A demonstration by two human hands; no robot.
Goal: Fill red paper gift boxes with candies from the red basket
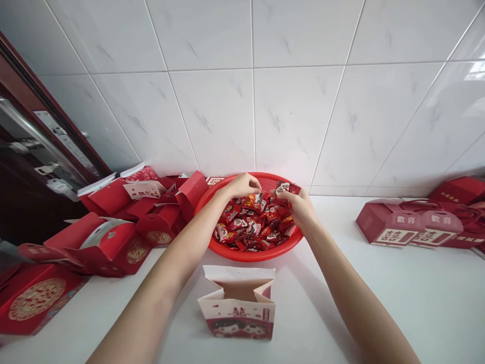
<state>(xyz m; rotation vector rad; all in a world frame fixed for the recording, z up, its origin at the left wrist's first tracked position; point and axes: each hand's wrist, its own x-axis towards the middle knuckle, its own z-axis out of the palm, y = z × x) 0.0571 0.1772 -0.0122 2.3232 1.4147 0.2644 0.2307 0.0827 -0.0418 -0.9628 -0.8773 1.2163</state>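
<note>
A red plastic basket (250, 258) full of wrapped candies (261, 225) stands against the tiled wall. Over its right rim my right hand (301, 205) pinches a dark red candy packet (288, 189) with pale lettering. My left hand (244, 186) hovers above the candies at the back left, its fingers curled together. Whatever those fingers may hold is hidden; a red and yellow wrapper (253, 202) lies just below them. In front of the basket, a white and red paper gift box (238, 321) stands upright with its top open.
Several red gift boxes (125, 247) crowd the left side, some with open tops. More red boxes (397, 225) stand along the right by the wall. At far left is a dark door (22, 192) with a metal handle. White tiles (299, 121) rise behind the white tabletop (333, 303).
</note>
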